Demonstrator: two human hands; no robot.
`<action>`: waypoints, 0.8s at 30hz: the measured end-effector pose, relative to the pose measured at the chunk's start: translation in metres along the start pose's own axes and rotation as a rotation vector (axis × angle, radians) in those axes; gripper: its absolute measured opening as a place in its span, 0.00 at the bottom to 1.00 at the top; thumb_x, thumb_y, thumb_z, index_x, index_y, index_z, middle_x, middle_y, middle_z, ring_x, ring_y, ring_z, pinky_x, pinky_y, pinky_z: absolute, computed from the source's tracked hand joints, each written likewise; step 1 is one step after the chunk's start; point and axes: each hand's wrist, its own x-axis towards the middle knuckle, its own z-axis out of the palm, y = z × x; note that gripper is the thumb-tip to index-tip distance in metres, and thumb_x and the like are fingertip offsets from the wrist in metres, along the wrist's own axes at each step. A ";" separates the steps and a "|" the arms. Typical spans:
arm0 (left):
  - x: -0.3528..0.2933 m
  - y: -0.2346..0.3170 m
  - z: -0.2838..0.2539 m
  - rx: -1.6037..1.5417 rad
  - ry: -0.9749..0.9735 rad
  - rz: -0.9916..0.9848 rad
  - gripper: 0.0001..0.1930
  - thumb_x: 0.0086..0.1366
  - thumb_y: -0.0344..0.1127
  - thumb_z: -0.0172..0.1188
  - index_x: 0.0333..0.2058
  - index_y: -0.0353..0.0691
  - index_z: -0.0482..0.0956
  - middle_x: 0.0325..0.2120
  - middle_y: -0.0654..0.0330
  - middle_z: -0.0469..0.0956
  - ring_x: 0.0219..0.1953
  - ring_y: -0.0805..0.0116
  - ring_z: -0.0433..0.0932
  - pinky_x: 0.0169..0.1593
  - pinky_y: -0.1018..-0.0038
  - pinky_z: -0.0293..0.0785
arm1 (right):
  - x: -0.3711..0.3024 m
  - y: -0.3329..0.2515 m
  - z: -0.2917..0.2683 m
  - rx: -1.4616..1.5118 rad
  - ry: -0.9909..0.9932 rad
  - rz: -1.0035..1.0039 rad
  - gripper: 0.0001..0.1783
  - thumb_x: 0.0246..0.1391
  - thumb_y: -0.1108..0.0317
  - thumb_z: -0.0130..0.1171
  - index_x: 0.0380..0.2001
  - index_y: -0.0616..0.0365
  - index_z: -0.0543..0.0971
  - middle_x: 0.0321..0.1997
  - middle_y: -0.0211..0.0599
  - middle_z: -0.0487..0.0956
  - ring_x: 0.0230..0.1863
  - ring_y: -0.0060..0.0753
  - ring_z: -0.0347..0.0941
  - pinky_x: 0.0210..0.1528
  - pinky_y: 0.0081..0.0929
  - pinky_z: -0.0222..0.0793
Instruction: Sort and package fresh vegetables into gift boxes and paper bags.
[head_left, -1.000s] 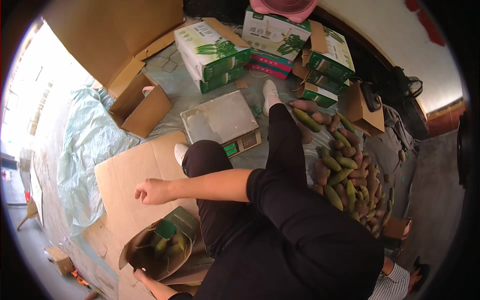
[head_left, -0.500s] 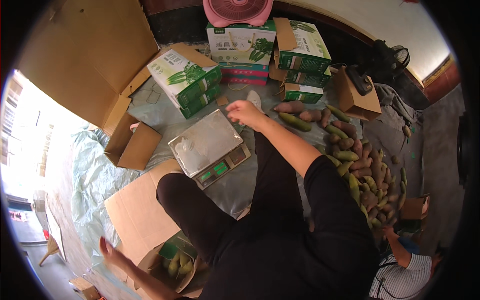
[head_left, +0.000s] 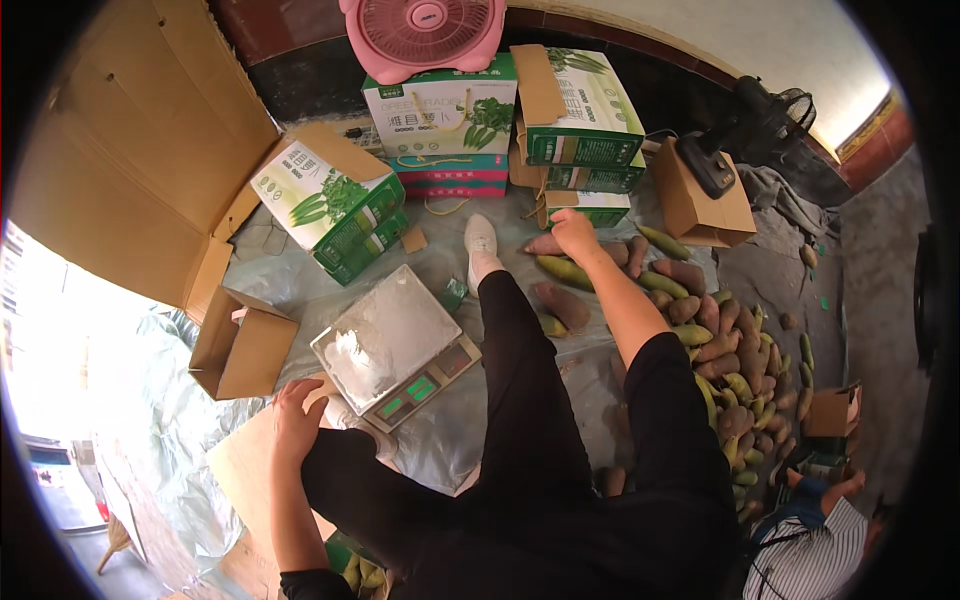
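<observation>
Head view, right hand: the right hand [head_left: 573, 232] is stretched far forward over the reddish roots [head_left: 545, 245] at the near end of the heap; half a second ago it was closer in, above the scale.
Right fingers: curled down over a root, apparently touching it; whether they have closed round it cannot be told from here.
Head view, left hand: the left hand [head_left: 297, 412] lies flat on the sheet of cardboard [head_left: 240, 465] just beside the scale's near corner, fingers spread and holding nothing; a moment ago it was lower down, by the box at the person's side.
Scale: the digital scale [head_left: 395, 347] sits on the plastic sheet [head_left: 300, 290] by the outstretched leg, its steel pan bare.
Heap: green and reddish roots [head_left: 720, 350] run down the right side, near the right arm.
What the shift suggests: the reach has gone from the scale out to the heap, so a fresh root looks about to be picked.
Around: green-printed cartons [head_left: 335, 205], a pink fan [head_left: 425, 30], an open brown box [head_left: 240, 345], another person's striped sleeve [head_left: 800, 555].
</observation>
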 end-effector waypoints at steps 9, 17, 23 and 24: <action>0.013 0.004 -0.001 -0.079 0.007 -0.135 0.13 0.53 0.28 0.58 0.39 0.35 0.78 0.37 0.52 0.78 0.44 0.55 0.75 0.50 0.68 0.69 | 0.086 -0.054 0.014 -0.941 0.245 -0.424 0.18 0.49 0.72 0.48 0.46 0.47 0.71 0.34 0.42 0.78 0.37 0.45 0.77 0.35 0.42 0.71; 0.016 -0.001 -0.004 -0.120 0.004 -0.196 0.12 0.53 0.29 0.59 0.38 0.35 0.79 0.36 0.51 0.78 0.41 0.56 0.77 0.45 0.68 0.71 | 0.142 -0.085 0.026 -1.310 0.159 -0.186 0.13 0.52 0.67 0.48 0.43 0.50 0.71 0.34 0.36 0.79 0.33 0.38 0.77 0.24 0.44 0.68; 0.016 -0.008 0.000 -0.193 0.023 -0.133 0.12 0.52 0.26 0.59 0.37 0.33 0.78 0.35 0.51 0.78 0.40 0.56 0.77 0.45 0.68 0.71 | 0.143 -0.054 -0.010 -1.267 0.311 -0.148 0.09 0.54 0.61 0.49 0.35 0.51 0.74 0.29 0.36 0.81 0.34 0.41 0.78 0.27 0.44 0.69; 0.015 -0.007 -0.001 -0.187 0.024 -0.132 0.12 0.52 0.25 0.59 0.37 0.33 0.78 0.35 0.51 0.78 0.40 0.56 0.77 0.45 0.68 0.71 | 0.136 -0.048 -0.023 -1.178 0.352 -0.153 0.10 0.55 0.59 0.50 0.33 0.52 0.75 0.29 0.37 0.81 0.34 0.41 0.78 0.29 0.44 0.70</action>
